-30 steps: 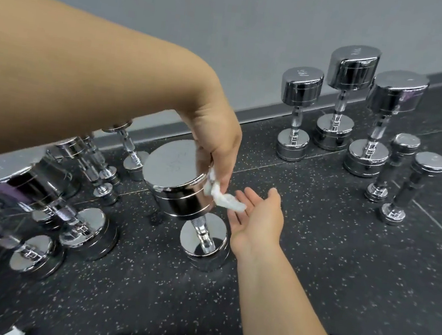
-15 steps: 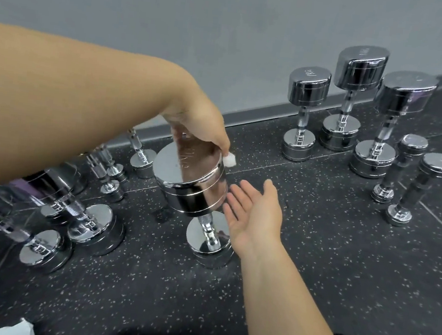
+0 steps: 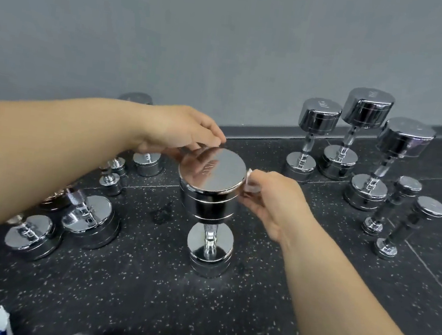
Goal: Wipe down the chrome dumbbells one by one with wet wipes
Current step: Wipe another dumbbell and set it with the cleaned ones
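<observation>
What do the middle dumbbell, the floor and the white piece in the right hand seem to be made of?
Dumbbell: polished chrome-plated metal; its top mirrors the left hand. Floor: probably rubber, matte black with pale specks. White piece, pinched by the right hand: likely a thin fibre wipe, crumpled; mostly hidden.

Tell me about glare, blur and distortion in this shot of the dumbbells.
Head view: light soft and even, shadows faint; the flat top of the upright chrome dumbbell mirrors the left hand; the white wet wipe in the right hand looks slightly smeared; wide-angle stretch enlarges the near forearms.
</observation>
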`<state>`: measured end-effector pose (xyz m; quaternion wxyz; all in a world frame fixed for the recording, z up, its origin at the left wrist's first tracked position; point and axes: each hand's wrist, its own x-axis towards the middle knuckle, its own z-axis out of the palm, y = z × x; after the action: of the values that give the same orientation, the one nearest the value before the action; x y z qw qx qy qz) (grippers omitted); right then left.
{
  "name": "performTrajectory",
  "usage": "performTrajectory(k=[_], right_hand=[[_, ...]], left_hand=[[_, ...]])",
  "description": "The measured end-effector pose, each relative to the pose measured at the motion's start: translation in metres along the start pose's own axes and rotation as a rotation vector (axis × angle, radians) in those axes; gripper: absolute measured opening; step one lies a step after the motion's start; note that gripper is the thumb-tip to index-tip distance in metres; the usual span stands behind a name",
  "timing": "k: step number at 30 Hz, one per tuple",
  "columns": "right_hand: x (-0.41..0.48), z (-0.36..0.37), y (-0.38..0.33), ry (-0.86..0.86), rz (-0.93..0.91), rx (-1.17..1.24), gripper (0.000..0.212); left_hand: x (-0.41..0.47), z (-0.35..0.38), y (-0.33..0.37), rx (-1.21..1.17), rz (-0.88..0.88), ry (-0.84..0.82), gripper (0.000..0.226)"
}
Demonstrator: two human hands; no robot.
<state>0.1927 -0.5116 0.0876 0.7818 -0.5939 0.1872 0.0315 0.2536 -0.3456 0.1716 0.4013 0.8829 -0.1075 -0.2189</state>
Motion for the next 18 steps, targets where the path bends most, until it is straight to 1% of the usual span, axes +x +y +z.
performTrajectory(k=[2, 3, 4, 5, 7, 10, 11, 12, 14, 16, 18], right_hand=[[-0.008, 0.005, 0.013, -0.02, 0.121, 0.018, 0.027], [-0.011, 0.009, 0.016, -0.046, 0.172, 0.059, 0.031], [-0.012, 0.014, 0.014, -0.054, 0.197, 0.075, 0.032], [-0.009, 0.02, 0.008, -0.039, 0.187, 0.038, 0.031], [0.005, 0.034, -0.015, 0.004, 0.116, -0.117, 0.025], [0.01, 0.047, -0.047, -0.054, -0.05, -0.566, 0.025], [0.009, 0.047, -0.052, -0.058, -0.08, -0.714, 0.024], [0.008, 0.043, -0.054, -0.059, -0.066, -0.79, 0.022], [0.01, 0.035, -0.057, -0.095, 0.082, -0.825, 0.021], [0.014, 0.035, -0.061, -0.146, 0.249, -0.851, 0.022], [0.02, 0.051, -0.066, -0.144, 0.238, -0.898, 0.021]], left_hand=[[-0.009, 0.003, -0.009, -0.152, -0.003, 0.022, 0.021], [-0.012, 0.008, -0.013, -0.211, -0.007, 0.062, 0.023], [-0.012, 0.015, -0.018, -0.255, -0.009, 0.109, 0.025], [-0.014, 0.022, -0.021, -0.294, -0.008, 0.161, 0.026], [-0.015, 0.034, -0.027, -0.414, -0.002, 0.251, 0.025], [-0.014, 0.043, -0.035, -0.63, -0.029, 0.394, 0.028], [-0.014, 0.043, -0.038, -0.708, -0.032, 0.432, 0.025], [-0.013, 0.044, -0.04, -0.763, -0.042, 0.461, 0.019], [-0.012, 0.042, -0.045, -0.846, -0.079, 0.5, 0.011], [-0.01, 0.043, -0.048, -0.904, -0.108, 0.488, 0.016], [-0.01, 0.049, -0.051, -0.921, -0.156, 0.483, 0.024]])
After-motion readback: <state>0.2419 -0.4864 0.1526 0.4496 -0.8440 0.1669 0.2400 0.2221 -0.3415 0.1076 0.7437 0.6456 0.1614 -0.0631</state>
